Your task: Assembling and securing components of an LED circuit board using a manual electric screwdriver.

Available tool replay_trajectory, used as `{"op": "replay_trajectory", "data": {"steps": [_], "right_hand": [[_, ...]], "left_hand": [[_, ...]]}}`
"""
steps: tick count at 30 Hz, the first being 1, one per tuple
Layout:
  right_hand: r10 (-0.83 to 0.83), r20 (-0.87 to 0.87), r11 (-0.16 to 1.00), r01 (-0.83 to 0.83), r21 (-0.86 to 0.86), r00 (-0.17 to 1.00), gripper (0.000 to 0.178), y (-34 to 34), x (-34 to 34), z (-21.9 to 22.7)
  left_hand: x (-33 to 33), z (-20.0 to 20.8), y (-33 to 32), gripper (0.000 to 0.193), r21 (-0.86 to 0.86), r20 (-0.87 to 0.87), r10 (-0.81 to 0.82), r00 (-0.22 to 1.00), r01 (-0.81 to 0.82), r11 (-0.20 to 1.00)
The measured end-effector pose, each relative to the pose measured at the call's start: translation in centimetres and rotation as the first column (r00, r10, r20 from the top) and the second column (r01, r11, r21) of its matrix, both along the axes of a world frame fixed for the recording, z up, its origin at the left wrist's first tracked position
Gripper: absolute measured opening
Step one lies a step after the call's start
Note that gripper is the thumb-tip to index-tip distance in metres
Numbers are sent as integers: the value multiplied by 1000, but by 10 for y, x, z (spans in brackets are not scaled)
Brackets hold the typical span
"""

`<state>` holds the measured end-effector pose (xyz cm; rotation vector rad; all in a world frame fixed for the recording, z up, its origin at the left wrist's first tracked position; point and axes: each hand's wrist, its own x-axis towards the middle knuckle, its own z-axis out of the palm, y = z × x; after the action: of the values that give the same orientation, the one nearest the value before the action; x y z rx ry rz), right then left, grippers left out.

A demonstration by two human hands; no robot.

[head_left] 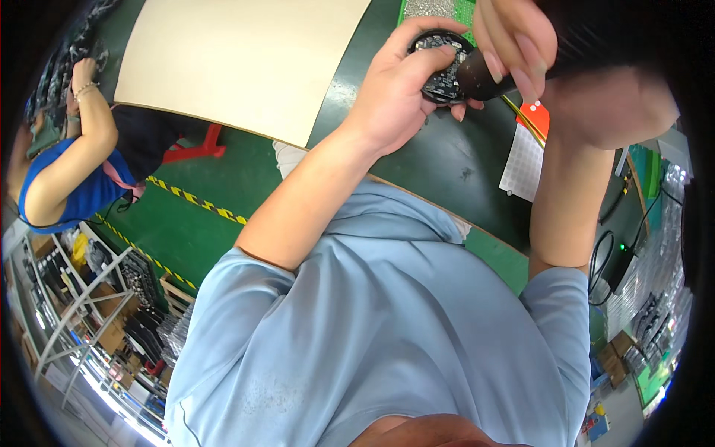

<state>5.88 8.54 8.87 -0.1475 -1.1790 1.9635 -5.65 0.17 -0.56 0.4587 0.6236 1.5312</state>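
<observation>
Gripping the round black housing (441, 83) w/ its exposed circuit board is done by the L hand (398, 86), top centre-right of the frame, above the dark green counter (454, 175). Its rim is grasped between curled fingers below and the thumb, which is laid over the board face. By the R hand (521, 45), upper right, a black cylindrical tool (480, 80) is held, fingers bent around it; the tool's near end is overlapped w/ the housing's R edge, but whether contact is made can't be told. The palm side of that hand is blurred.

Handling, est.: the housing is prob. light, stiff, a bit slick if the shell is smooth plastic. The board's small components are judged fragile; pressure on them is best avoided. Hold is best taken by the outer rim, on opp. sides, w/ the thumb kept off the parts. The tool is prob. heavier & rigid, best gripped round its barrel. Small metal pieces (428, 7) are kept in a green tray (465, 13), top centre, easily spilled if knocked.
</observation>
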Motion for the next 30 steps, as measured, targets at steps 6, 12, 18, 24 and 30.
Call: {"op": "replay_trajectory", "data": {"steps": [6, 12, 18, 24, 30], "right_hand": [[57, -16, 997, -58, -47, 998, 96, -6, -2, 7], [98, -72, 993, -102, -52, 993, 97, -10, -13, 15], [52, -148, 987, -28, 157, 988, 98, 4, -9, 66], [-69, 357, 948, -50, 313, 931, 118, 16, 9, 58], [1, 295, 936, -104, 335, 956, 104, 23, 19, 58]], "left_hand": [[2, -4, 3, 30, 17, 18, -16, 1000, 15, 1000], [-6, 8, -7, 28, -24, -131, -18, 991, 15, 1000], [-3, 6, -7, 29, -53, -126, -40, 991, 33, 998], [-6, 8, -20, 24, -47, -159, -54, 986, 47, 998], [-17, 45, -16, 33, 79, -333, 108, 937, -87, 993]]}}
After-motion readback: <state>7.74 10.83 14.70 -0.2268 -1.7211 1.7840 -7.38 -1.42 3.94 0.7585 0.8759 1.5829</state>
